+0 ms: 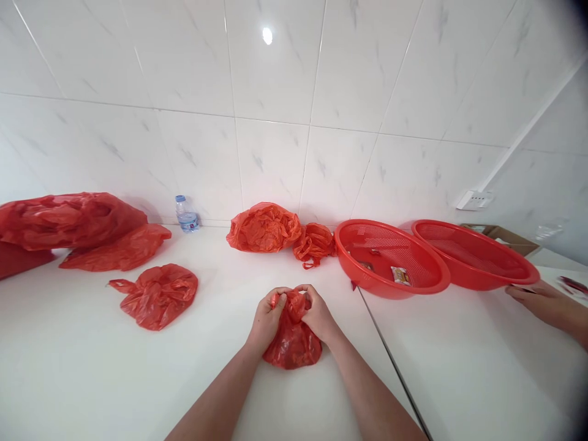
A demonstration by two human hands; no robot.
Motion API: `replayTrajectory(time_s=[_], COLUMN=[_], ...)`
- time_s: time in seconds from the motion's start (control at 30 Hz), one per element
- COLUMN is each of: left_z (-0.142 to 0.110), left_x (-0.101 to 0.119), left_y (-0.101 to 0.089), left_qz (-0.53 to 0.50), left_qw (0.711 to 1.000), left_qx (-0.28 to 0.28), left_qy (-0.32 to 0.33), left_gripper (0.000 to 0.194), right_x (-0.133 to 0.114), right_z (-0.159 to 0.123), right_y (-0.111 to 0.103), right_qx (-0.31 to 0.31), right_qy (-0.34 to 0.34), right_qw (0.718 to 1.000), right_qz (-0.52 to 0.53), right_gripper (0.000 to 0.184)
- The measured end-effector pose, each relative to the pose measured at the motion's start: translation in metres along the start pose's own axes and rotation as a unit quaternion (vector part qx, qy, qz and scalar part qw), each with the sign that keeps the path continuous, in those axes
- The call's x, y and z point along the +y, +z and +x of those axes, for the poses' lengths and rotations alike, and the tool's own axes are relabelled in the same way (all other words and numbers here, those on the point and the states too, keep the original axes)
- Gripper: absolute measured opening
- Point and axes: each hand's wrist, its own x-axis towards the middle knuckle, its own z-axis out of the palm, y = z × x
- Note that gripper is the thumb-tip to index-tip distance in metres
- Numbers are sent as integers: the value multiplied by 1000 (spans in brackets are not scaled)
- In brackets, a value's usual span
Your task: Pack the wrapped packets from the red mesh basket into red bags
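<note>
A small filled red plastic bag (293,343) rests on the white counter (92,367) right in front of me. My left hand (267,316) and my right hand (316,312) both pinch the bag's top, fingers closed on its gathered handles. The two hands nearly touch above the bag. What is inside the bag is hidden.
More red bags lie about: one (157,294) at left, a pile (68,223) at far left, two (275,229) by the wall. A water bottle (186,214) stands by the wall. Two red colander baskets (390,260) sit at right; another person's hand (544,303) rests beside the farther one.
</note>
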Motion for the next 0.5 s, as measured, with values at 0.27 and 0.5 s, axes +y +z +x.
replayTrajectory(time_s=[0.27, 0.5], left_z=[-4, -1], left_x=[-1, -3], left_y=[9, 6], left_qz=[115, 160], left_qw=[987, 985], left_qx=[-59, 5], left_qy=[92, 58], left_gripper=[27, 22], right_x=[6, 5], right_z=[3, 11], right_y=[-4, -12], right_qx=[104, 31], right_qy=[-57, 27], right_qw=[992, 983], right_qz=[-40, 180], right_gripper=[7, 17])
